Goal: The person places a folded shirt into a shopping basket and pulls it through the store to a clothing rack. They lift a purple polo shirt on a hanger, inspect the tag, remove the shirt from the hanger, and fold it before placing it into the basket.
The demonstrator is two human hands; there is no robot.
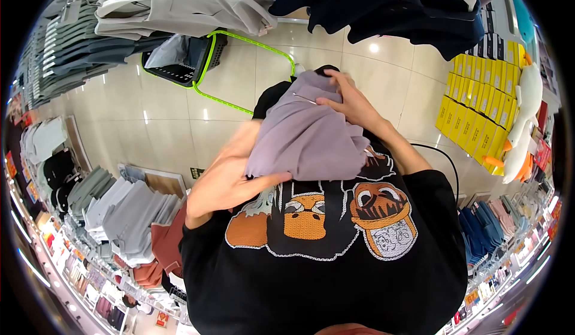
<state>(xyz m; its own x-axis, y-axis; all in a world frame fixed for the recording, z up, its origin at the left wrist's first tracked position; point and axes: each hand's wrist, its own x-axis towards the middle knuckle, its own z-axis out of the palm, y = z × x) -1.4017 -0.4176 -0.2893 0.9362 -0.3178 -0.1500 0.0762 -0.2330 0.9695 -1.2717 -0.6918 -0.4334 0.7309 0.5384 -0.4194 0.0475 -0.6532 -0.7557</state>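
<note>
A bundled mauve-grey garment (311,134) is held up against the front of my black printed T-shirt; its exact kind does not show. My left hand (230,176) grips its left side, thumb lying along the lower edge and the other fingers hidden behind the cloth. At the upper right, my right hand (350,98) has its fingers and thumb closed on the cloth. A thin pale strip, maybe a seam or zip, shows near my right thumb.
A black shopping basket (179,59) with green trim and a long green handle stands on the tiled floor, with grey cloth inside. Racks of grey shirts (185,8) and dark garments (389,5) hang ahead. Yellow boxes (479,95) and white plush ducks (527,107) are on the right.
</note>
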